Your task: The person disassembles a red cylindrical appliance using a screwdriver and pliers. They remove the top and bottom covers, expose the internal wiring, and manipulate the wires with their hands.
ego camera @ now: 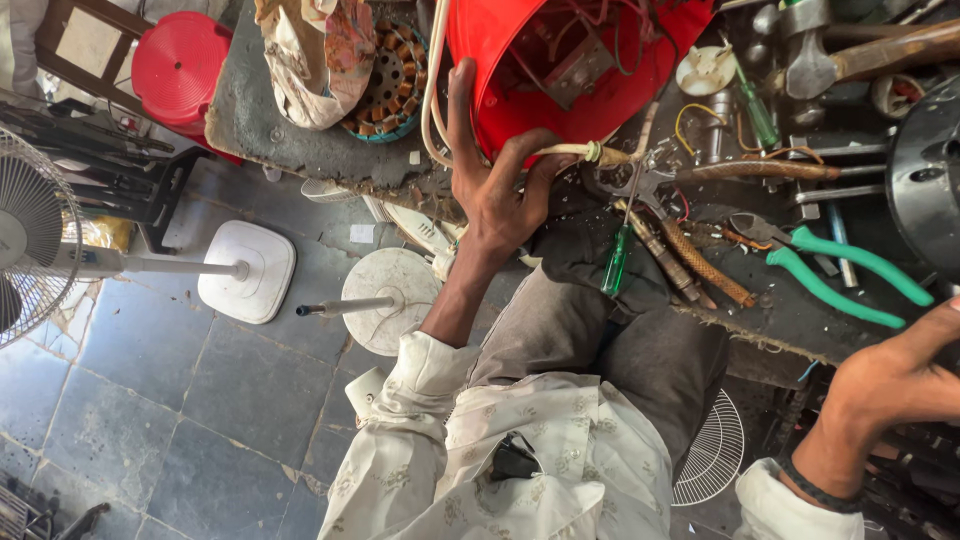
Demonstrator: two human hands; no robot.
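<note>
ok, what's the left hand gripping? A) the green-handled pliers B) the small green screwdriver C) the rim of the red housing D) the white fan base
C: the left hand wraps its fingers over the rim of the red housing, with the green-handled pliers lying apart on the bench.

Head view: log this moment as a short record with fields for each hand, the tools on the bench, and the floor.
left hand: left hand grips the rim of the red housing, white cable beside it
right hand: right hand at the bench edge, holding nothing visible
tools: green-handled pliers, green screwdriver, hammer
floor: standing fan, round fan base
</note>
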